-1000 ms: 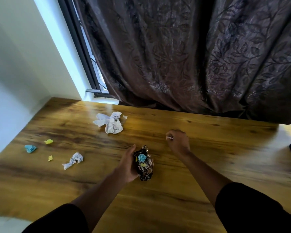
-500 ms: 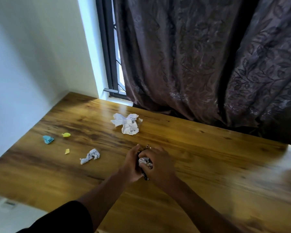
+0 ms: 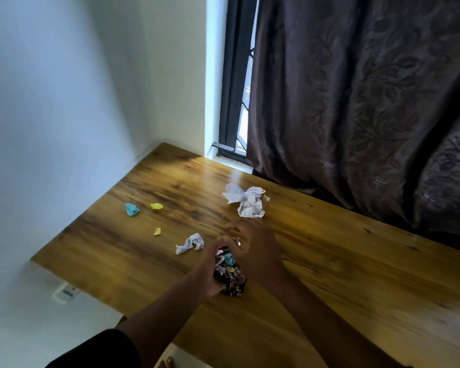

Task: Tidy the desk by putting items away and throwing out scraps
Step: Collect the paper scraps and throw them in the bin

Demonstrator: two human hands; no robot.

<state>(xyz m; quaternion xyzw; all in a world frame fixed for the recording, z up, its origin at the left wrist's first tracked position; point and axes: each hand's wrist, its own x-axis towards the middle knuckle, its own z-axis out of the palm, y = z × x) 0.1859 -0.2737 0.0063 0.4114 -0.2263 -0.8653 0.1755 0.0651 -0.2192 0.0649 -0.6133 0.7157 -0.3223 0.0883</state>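
My left hand (image 3: pixel 205 273) grips a dark crumpled wrapper bundle (image 3: pixel 230 274) stuffed with blue and white scraps, just above the wooden desk (image 3: pixel 343 274). My right hand (image 3: pixel 255 251) is curled over the bundle's top, and a small white scrap (image 3: pixel 238 241) shows at its fingertips. Loose on the desk lie a large crumpled white paper (image 3: pixel 247 201), a smaller crumpled white paper (image 3: pixel 190 243), a blue scrap (image 3: pixel 132 209) and two yellow scraps (image 3: pixel 156 206) (image 3: pixel 157 231).
A dark patterned curtain (image 3: pixel 356 115) hangs along the desk's far edge, beside a window frame (image 3: pixel 234 102). A white wall (image 3: pixel 64 128) borders the desk's left side, with a white wall fitting (image 3: pixel 64 293) below the desk edge.
My right hand carried the small scrap from the desk over to the bundle in my left hand. The view has swung left, toward the wall corner.
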